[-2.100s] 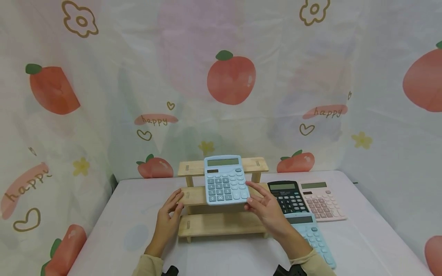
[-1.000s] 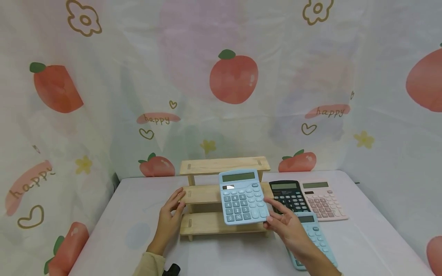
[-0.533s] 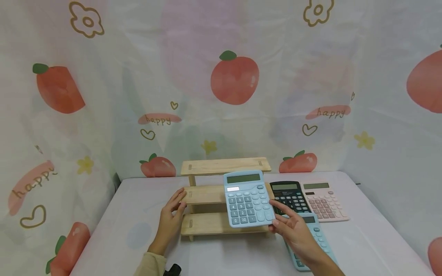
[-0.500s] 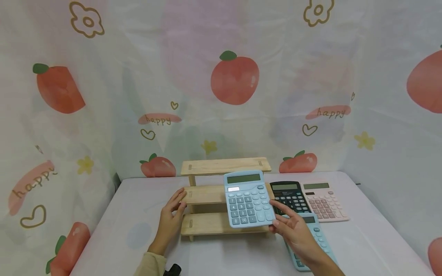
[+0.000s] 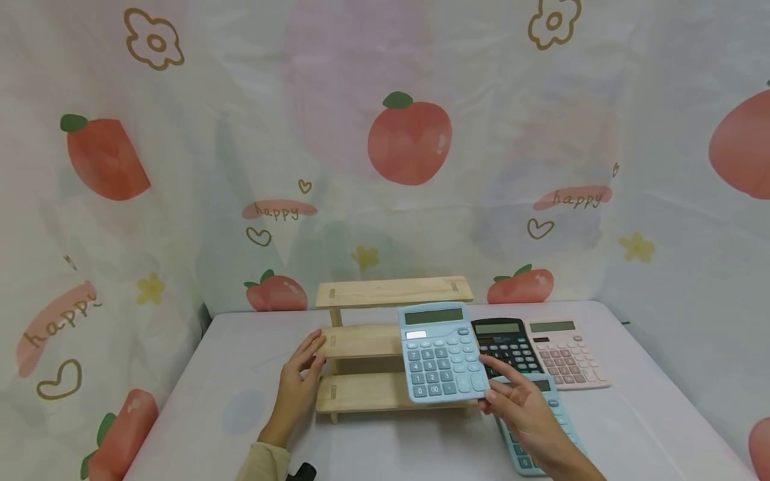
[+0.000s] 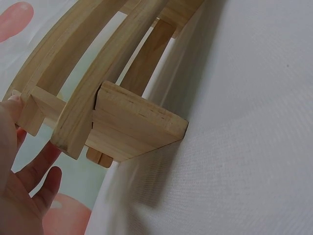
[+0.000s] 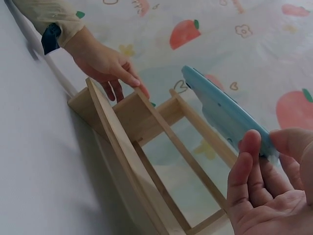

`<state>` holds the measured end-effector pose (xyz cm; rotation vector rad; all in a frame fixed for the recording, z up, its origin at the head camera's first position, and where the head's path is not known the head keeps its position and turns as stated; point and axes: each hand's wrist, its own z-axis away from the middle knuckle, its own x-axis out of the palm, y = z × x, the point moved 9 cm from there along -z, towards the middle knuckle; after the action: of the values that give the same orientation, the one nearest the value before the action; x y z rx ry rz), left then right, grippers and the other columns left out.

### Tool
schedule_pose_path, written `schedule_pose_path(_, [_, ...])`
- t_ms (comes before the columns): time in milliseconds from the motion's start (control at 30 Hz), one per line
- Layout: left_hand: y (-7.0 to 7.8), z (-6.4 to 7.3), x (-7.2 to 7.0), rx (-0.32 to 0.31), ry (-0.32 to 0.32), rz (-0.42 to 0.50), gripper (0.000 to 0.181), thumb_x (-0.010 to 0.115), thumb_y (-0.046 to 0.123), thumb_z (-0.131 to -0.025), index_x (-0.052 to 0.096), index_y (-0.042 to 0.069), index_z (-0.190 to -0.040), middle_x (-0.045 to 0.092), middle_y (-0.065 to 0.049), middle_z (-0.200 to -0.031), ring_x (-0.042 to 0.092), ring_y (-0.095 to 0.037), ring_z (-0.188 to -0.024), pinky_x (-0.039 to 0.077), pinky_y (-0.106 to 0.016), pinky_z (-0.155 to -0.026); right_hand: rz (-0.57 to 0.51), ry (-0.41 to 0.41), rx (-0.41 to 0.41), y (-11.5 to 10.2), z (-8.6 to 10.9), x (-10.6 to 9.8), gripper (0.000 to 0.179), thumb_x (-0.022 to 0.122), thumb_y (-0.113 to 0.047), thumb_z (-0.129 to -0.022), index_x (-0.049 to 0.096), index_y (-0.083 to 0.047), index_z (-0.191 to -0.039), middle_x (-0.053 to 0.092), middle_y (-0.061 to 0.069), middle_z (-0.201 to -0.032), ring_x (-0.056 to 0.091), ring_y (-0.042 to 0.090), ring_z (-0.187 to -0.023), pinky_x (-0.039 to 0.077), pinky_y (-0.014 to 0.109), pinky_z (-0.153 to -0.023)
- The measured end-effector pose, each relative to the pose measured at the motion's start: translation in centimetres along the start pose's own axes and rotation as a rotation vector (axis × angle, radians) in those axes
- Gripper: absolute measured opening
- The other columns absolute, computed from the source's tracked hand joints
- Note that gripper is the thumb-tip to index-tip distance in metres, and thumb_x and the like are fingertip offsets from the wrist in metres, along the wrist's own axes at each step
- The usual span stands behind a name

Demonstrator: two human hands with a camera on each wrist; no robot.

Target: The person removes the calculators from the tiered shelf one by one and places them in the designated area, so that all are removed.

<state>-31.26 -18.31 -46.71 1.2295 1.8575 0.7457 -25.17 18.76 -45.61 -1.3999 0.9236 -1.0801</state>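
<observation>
In the head view my left hand (image 5: pixel 297 381) holds the left end of a three-tier wooden display stand (image 5: pixel 373 393). Its thumb lies on the middle tier, with fingers around that end in the left wrist view. My right hand (image 5: pixel 529 407) pinches a light blue calculator (image 5: pixel 445 354) at its lower right edge. That calculator is raised, keys toward the head camera, and overlaps the right part of the stand. The right wrist view shows the blue calculator (image 7: pixel 225 110) tilted and edge-on, thumb on one side and fingertips on the other.
On the white table (image 5: pixel 240 361), right of the stand, lie a black calculator (image 5: pixel 499 327), a pink calculator (image 5: pixel 568 361) and another blue calculator (image 5: pixel 520 447). My right hand partly covers the last one. A fruit-print cloth (image 5: pixel 409 220) hangs behind and at the sides.
My right hand has carried the blue calculator from in front of the stand's middle down and to the right, slowing lately. My left hand stays on the stand's left end.
</observation>
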Motion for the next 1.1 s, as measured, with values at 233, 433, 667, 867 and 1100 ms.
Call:
schedule_pose_path(233, [-0.2, 0.1, 0.0, -0.012, 0.001, -0.023, 0.038, 0.063, 0.01, -0.1, 0.063, 0.001, -0.136, 0.055, -0.016, -0.149, 0.061, -0.012, -0.121, 0.053, -0.013, -0.083, 0.021, -0.001, 0.024, 0.0, 0.3, -0.5, 0.06, 0.054, -0.012, -0.104, 0.023, -0.009, -0.156, 0.072, -0.006, -0.117, 0.066, 0.009, -0.092, 0.056, 0.021, -0.086])
schedule_pose_path(433, [-0.2, 0.1, 0.0, -0.011, 0.001, -0.016, 0.037, 0.063, 0.009, -0.1, 0.063, 0.003, -0.137, 0.055, -0.016, -0.15, 0.061, -0.022, -0.123, 0.053, -0.013, -0.084, 0.031, -0.041, 0.042, 0.2, 0.6, -0.8, 0.059, 0.051, -0.012, -0.106, 0.022, -0.012, -0.157, 0.071, -0.007, -0.119, 0.066, 0.008, -0.093, 0.055, 0.02, -0.087])
schedule_pose_path(667, [0.0, 0.1, 0.0, -0.002, 0.005, 0.015, 0.038, 0.062, 0.007, -0.099, 0.063, 0.003, -0.137, 0.055, -0.016, -0.149, 0.061, -0.027, -0.123, 0.052, -0.011, -0.083, -0.002, -0.058, 0.047, 0.5, 1.0, -1.5, 0.046, 0.049, -0.011, -0.106, 0.037, -0.031, -0.145, 0.07, -0.008, -0.121, 0.066, 0.007, -0.094, 0.056, 0.02, -0.088])
schedule_pose_path(867, [0.2, 0.1, 0.0, -0.005, 0.014, 0.007, 0.038, 0.064, 0.005, -0.097, 0.064, 0.002, -0.135, 0.056, -0.016, -0.148, 0.062, -0.026, -0.122, 0.052, -0.011, -0.082, -0.003, 0.004, 0.084, 1.2, 1.4, -2.6, 0.046, 0.051, -0.012, -0.106, 0.036, -0.031, -0.145, 0.07, -0.01, -0.12, 0.067, 0.008, -0.094, 0.056, 0.02, -0.087])
schedule_pose_path(1100, [2.2, 0.1, -0.1, -0.018, 0.031, 0.0, 0.036, 0.061, -0.002, -0.097, 0.062, -0.008, -0.132, 0.055, -0.024, -0.147, 0.063, -0.031, -0.117, 0.05, -0.008, -0.082, -0.036, -0.013, 0.011, 1.5, 1.9, -3.2, 0.047, 0.046, -0.005, -0.106, 0.047, -0.044, -0.133, 0.068, -0.013, -0.12, 0.066, 0.008, -0.093, 0.057, 0.021, -0.085])
